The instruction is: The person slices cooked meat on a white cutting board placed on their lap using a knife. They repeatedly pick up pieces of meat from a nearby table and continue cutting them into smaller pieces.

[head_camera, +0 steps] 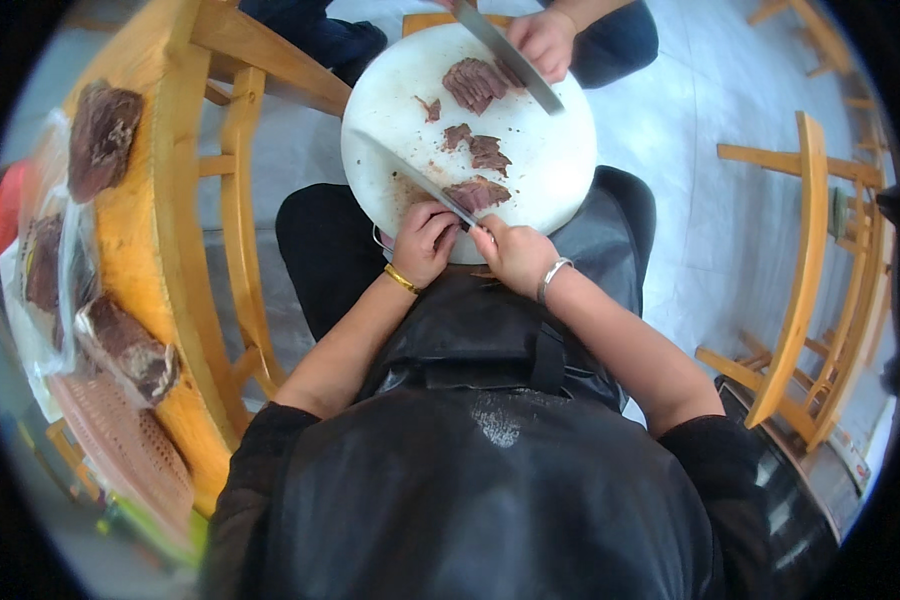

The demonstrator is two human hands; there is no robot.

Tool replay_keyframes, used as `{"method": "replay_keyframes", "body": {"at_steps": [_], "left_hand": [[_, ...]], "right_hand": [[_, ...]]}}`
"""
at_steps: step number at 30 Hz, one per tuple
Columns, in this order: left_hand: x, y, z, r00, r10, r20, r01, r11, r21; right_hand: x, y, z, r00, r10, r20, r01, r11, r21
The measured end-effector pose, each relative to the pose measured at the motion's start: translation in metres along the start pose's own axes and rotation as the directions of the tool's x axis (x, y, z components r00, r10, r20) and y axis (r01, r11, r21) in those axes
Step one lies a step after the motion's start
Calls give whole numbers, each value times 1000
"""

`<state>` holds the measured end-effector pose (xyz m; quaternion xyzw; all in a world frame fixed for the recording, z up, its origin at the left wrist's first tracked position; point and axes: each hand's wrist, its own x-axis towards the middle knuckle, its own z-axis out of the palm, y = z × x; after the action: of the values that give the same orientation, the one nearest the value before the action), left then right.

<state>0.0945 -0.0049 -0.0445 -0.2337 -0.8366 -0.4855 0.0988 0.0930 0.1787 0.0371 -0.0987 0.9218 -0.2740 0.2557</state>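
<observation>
My right hand (pixel 519 255) grips the handle of a kitchen knife (pixel 412 174), whose blade points up and left over a round white cutting board (pixel 562 165). Close to the handle end of the blade, at the board's near edge, my left hand (pixel 425 240) has its fingers bent; a small dark bit shows at the fingertips, but I cannot tell whether they hold it. Sliced dark meat (pixel 480 193) lies just beyond the blade. Smaller meat pieces (pixel 487 154) are at the board's middle, and a fanned row of meat slices (pixel 474 84) lies farther off.
Across the board, another person's hand (pixel 546 41) is beside a broad-bladed knife (pixel 514 60). On the left, a wooden table (pixel 131 247) bears large meat chunks (pixel 105 139), a plastic bag (pixel 75 300) and a pink perforated basket (pixel 131 442). Wooden chairs (pixel 791 277) stand at right.
</observation>
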Motion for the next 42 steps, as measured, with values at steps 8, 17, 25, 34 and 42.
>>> {"method": "replay_keyframes", "body": {"at_steps": [8, 17, 25, 34, 42], "left_hand": [[-5, 2, 2, 1000, -3, -8, 4, 999, 41], [-9, -3, 3, 999, -46, 12, 46, 998, 35], [-7, -2, 3, 996, -85, -16, 85, 995, 46], [-5, -5, 2, 999, -43, -25, 45, 994, 104], [-5, -3, 3, 998, -46, -39, 47, 999, 27]], "right_hand": [[-39, 0, -34, 994, 42, 102, -57, 987, 148], [-101, 1, -56, 975, 118, 188, -119, 993, -5], [-74, 2, -53, 960, 114, 257, -120, 993, 6], [-7, -7, 1, 986, 65, 153, -66, 998, 0], [-8, 4, -30, 986, 60, 156, -94, 971, 219]]}}
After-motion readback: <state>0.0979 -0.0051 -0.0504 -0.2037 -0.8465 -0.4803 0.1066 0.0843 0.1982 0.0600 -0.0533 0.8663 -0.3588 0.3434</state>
